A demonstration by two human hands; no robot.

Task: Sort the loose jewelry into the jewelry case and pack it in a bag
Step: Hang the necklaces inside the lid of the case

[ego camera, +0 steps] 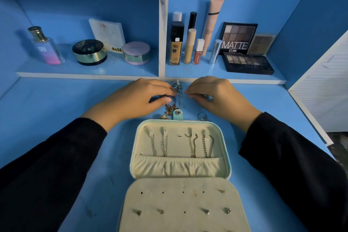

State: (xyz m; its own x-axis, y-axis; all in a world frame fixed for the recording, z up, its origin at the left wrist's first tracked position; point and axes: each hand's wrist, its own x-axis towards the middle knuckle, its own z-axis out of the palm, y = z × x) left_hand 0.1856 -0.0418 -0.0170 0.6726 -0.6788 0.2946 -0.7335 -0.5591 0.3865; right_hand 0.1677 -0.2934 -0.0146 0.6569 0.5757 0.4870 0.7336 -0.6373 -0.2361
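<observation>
An open cream jewelry case (225, 149) with a mint rim lies on the blue desk in front of me. Several chains (163, 145) hang from hooks in its lid, and earrings (205, 211) sit in the near flap. Beyond the case lies a pile of loose jewelry (172, 106), with a silver ring (201, 116) to its right. My left hand (135, 100) pinches a dark beaded bracelet (167, 96) at the pile's left side. My right hand (212, 96) has its fingers curled at the pile's right side; what it holds is hidden.
A low shelf behind the hands carries a perfume bottle (45, 47), two round compacts (88, 52), foundation and lip tubes (177, 43) and eyeshadow palettes (246, 64). A white louvred panel (320, 88) borders the desk on the right.
</observation>
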